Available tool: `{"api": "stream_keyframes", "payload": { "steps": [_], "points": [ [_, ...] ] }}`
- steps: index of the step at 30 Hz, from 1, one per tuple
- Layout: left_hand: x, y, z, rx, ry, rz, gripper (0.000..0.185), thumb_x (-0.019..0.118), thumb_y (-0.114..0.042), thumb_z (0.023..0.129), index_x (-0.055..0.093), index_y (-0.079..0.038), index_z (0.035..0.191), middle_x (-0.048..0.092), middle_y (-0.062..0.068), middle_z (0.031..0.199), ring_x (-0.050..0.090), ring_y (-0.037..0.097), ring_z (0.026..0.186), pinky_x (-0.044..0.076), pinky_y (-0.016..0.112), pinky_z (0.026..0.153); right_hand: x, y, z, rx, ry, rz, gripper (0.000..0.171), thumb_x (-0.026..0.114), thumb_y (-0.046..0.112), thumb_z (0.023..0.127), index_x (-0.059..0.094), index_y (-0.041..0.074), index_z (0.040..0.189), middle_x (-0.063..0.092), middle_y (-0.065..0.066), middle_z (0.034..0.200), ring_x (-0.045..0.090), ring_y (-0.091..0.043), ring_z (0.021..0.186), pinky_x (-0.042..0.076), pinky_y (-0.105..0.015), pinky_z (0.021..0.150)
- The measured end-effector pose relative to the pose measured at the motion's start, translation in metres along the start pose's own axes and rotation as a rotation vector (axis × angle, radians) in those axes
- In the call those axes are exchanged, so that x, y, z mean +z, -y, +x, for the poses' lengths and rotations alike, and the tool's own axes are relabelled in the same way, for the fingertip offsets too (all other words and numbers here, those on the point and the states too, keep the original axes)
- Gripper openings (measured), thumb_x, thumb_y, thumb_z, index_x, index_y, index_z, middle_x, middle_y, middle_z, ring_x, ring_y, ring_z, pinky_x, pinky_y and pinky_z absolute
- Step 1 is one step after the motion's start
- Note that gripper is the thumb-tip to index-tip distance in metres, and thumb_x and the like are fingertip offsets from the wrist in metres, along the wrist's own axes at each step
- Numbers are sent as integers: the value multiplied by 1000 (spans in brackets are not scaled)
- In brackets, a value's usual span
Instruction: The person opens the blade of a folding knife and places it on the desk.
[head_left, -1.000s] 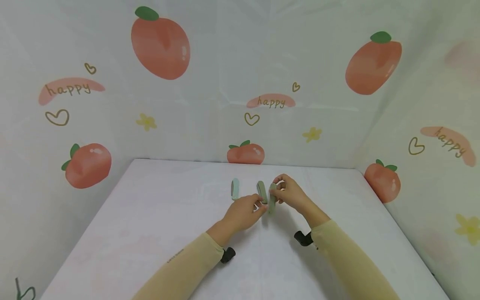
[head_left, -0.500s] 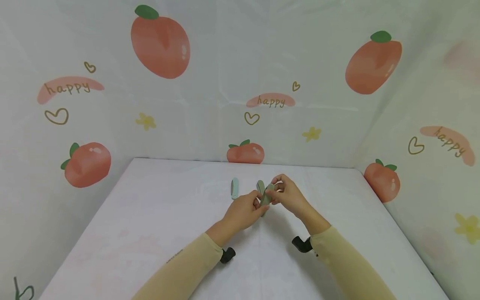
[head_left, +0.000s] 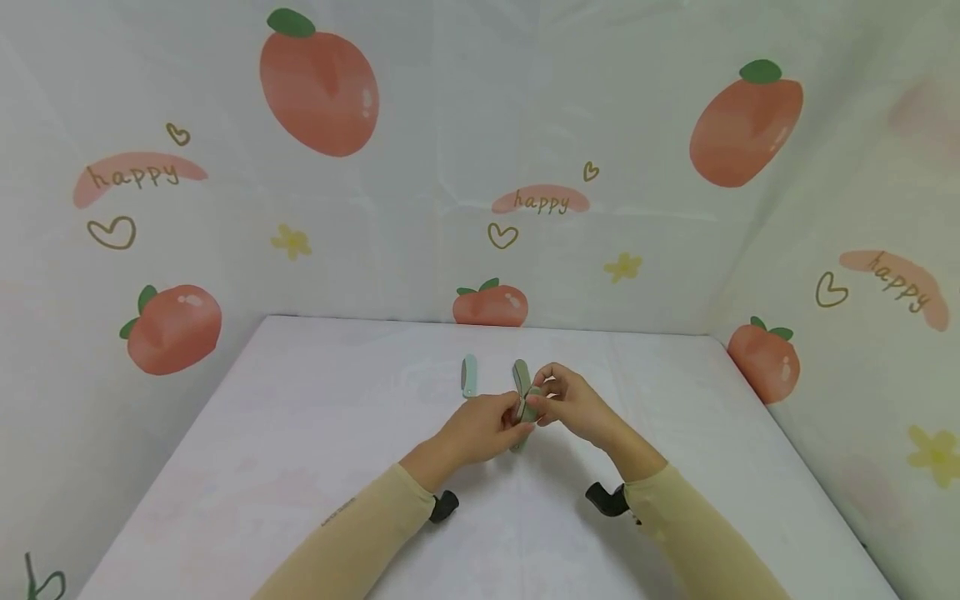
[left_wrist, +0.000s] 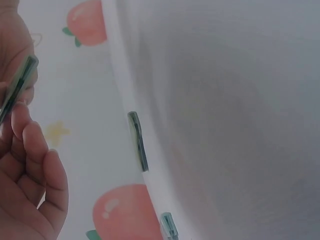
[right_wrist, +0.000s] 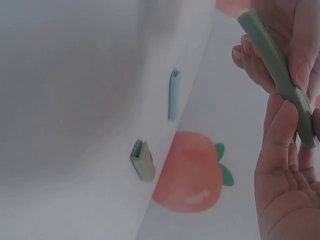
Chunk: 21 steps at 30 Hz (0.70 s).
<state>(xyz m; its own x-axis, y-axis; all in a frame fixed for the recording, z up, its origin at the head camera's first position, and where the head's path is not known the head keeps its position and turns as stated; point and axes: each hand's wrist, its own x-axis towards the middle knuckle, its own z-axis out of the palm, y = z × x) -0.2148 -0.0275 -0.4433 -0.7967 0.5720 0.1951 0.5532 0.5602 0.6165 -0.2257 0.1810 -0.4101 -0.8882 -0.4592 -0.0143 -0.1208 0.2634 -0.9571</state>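
Observation:
In the head view both hands hold a slim green folding tool (head_left: 530, 408) between them, above the table. My left hand (head_left: 480, 429) grips it from the left; my right hand (head_left: 576, 408) pinches it from the right. The right wrist view shows its long, smooth green body (right_wrist: 272, 55) lying slantwise between the hands' fingers; fingers cover part of it. A dark slot runs along its edge in the left wrist view. Behind the hands a similar green folding tool (head_left: 521, 373) lies on the table, with a pale teal one (head_left: 469, 377) to its left.
The white table (head_left: 337, 417) runs back to a wall cloth (head_left: 420, 250) printed with peaches, hearts and the word happy. Black camera mounts (head_left: 606, 500) stick out under both forearms.
The right hand has brought the held green tool left and down, from upright to tilted, into the left hand's fingers. Both hands now hold it. The two tools on the table stay put.

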Motion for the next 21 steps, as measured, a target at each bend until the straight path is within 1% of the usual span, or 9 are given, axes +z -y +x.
{"api": "stream_keyframes", "payload": {
  "steps": [3,7,14,18,21],
  "points": [
    [-1,1,-2,18,7,-16,26,64,-36,99,51,-20,82,51,-12,66,45,2,57,36,20,53,1,-1,-1,-17,31,9,23,63,7,99,46,-2,110,63,-10,91,67,-20,79,58,-35,72],
    [-3,2,-4,45,16,-44,28,62,-36,100,51,-20,81,50,-12,66,43,1,57,35,20,53,2,-1,-3,-18,54,10,22,63,8,99,47,-2,111,64,-10,92,67,-21,79,58,-34,72],
    [-6,0,-10,51,67,-131,25,58,-33,103,53,-19,82,48,-12,65,43,3,58,36,21,55,2,-1,-8,-25,105,-10,22,61,9,100,51,-6,113,64,-11,96,68,-23,83,58,-35,73],
    [-8,-1,-12,54,69,-157,24,56,-33,103,55,-20,83,53,-11,67,47,3,62,38,22,57,1,1,-12,-42,113,-25,21,61,9,101,53,-6,113,64,-12,97,69,-25,86,58,-35,73],
    [-10,-2,-14,43,64,-167,24,56,-34,103,56,-21,83,58,-8,70,50,3,65,40,23,59,0,2,-13,-46,109,-32,20,61,10,101,54,-5,112,65,-13,97,68,-26,87,57,-36,74]
  ]
}}
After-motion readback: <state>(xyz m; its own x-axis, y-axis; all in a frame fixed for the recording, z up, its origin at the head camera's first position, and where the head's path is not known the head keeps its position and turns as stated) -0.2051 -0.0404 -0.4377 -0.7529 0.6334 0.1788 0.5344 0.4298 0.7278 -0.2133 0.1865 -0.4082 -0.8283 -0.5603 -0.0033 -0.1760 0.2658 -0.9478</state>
